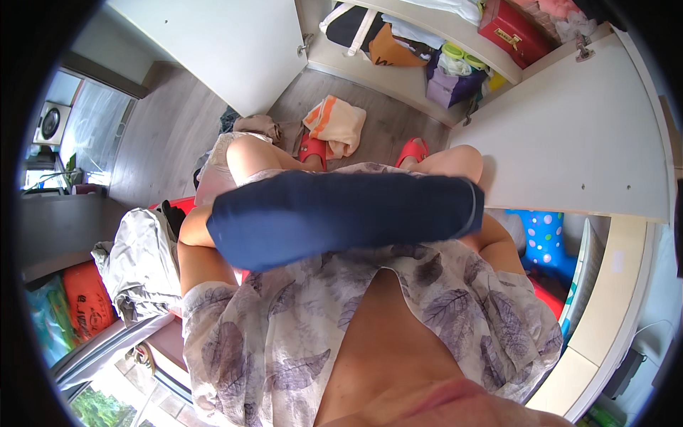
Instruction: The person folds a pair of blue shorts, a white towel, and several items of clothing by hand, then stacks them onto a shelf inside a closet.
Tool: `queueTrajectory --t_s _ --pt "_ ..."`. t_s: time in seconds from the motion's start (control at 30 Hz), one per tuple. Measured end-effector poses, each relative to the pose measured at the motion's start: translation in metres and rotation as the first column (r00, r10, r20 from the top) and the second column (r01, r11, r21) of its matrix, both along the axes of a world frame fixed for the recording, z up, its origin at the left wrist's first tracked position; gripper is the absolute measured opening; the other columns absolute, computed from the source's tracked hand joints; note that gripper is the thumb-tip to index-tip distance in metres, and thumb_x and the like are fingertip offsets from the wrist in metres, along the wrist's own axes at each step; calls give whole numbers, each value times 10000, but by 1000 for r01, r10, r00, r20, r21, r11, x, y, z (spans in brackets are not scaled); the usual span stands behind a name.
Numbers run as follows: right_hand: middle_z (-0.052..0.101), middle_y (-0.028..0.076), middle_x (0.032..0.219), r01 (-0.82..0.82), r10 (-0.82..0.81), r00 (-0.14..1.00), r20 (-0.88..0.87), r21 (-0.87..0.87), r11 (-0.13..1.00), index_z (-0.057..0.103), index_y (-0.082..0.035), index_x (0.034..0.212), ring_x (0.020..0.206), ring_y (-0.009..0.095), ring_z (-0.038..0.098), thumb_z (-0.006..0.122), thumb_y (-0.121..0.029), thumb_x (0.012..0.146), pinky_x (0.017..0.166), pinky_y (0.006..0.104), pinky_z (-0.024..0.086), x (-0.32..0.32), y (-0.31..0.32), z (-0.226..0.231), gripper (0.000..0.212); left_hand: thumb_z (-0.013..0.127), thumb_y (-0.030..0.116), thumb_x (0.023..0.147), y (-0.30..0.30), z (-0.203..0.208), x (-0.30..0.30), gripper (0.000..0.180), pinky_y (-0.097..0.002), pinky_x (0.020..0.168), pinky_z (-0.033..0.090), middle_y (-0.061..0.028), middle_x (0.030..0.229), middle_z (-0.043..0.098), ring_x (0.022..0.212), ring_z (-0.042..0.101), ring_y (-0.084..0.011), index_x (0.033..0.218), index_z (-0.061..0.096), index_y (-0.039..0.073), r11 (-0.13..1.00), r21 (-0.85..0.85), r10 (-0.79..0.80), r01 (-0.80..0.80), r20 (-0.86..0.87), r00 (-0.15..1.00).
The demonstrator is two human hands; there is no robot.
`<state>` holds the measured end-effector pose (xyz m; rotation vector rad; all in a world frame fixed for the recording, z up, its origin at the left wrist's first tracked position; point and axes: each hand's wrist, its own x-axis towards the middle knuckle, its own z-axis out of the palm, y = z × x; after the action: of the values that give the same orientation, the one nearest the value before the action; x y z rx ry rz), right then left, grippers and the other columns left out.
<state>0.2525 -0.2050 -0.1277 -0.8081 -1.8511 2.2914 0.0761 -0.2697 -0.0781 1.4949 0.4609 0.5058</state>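
Note:
A folded navy-blue cloth [341,213], smeared by motion, stretches across in front of my body above my lap. It looks like a garment, though its kind does not show; a thin pale line curves near its right end. My left forearm [198,245] runs up to its left end and my right forearm [501,245] to its right end. The cloth is held up between both hands, which it covers, so the fingers themselves are hidden. Below it lies my leaf-printed dress [284,341].
A peach cloth with orange stripes [338,124] lies on the wooden floor between red slippers [411,151]. More clothes [256,128] are heaped left of it. Cabinet doors [576,135] stand open around shelves with bags and a red case [506,32]. A pale grey garment [142,260] lies at left.

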Motion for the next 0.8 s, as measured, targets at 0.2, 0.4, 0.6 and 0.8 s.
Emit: queueTrajectory --t_s 0.2,0.4,0.6,0.8 --pt "602 102 1137 133 -144 987 -68 -146 980 577 -9 1152 1044 162 545 521 -154 900 897 281 426 16 -20 2 295 468 170 887 36 4 7 316 -301 848 455 -150 1032 619 928 597 -204 1120 559 -23 929 287 264 -233 -73 962" --pt "599 100 1140 187 -211 974 -79 -236 954 572 -13 1158 1046 164 545 519 -158 900 897 284 427 31 -31 1 300 476 147 879 20 -20 4 297 -299 838 458 -146 1015 630 917 603 -200 1104 578 -18 955 221 244 -200 -191 951" --pt "597 97 1143 197 -230 968 -96 -275 941 567 -18 1164 1047 166 545 517 -162 900 898 288 428 22 -29 -4 306 485 124 871 -7 -12 -62 279 -296 828 461 -142 997 642 905 608 -196 1088 597 -12 975 164 207 -153 -393 896" --pt "594 95 1146 166 -204 973 -107 -291 942 562 -22 1171 1048 168 544 515 -165 899 899 291 428 0 -28 -10 311 477 105 878 21 37 -117 283 -291 850 457 -140 1039 640 916 611 -202 1111 601 6 663 549 725 -508 -302 619"
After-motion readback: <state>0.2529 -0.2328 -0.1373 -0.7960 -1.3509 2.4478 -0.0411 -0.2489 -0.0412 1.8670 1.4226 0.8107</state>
